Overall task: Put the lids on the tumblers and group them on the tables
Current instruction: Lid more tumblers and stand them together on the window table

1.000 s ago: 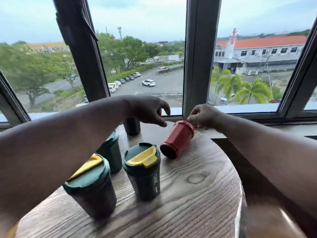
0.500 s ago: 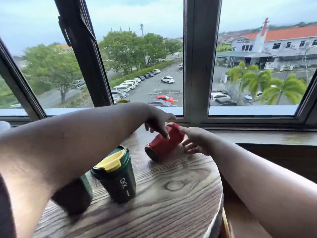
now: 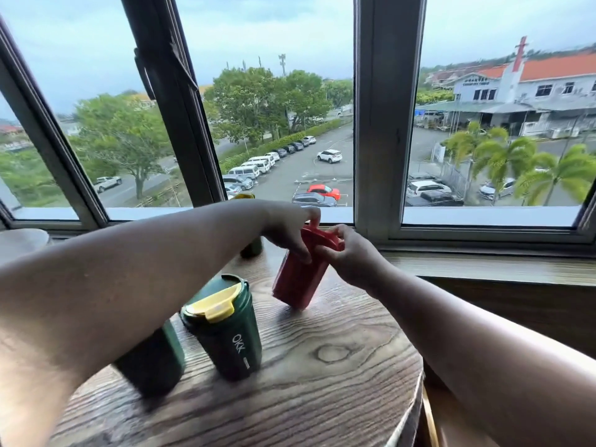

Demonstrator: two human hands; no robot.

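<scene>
The red tumbler [image 3: 298, 279] stands tilted at the far side of the round wooden table [image 3: 322, 382], its base on the wood and its red lid [image 3: 322, 235] on top. The left hand [image 3: 287, 230] grips its upper wall, thumb down the front and a fingertip on the lid. The right hand [image 3: 348, 256] pinches the lid's right edge. A green tumbler with a yellow-flapped lid [image 3: 225, 327] stands nearer, another green tumbler [image 3: 154, 362] left of it, partly behind the forearm.
</scene>
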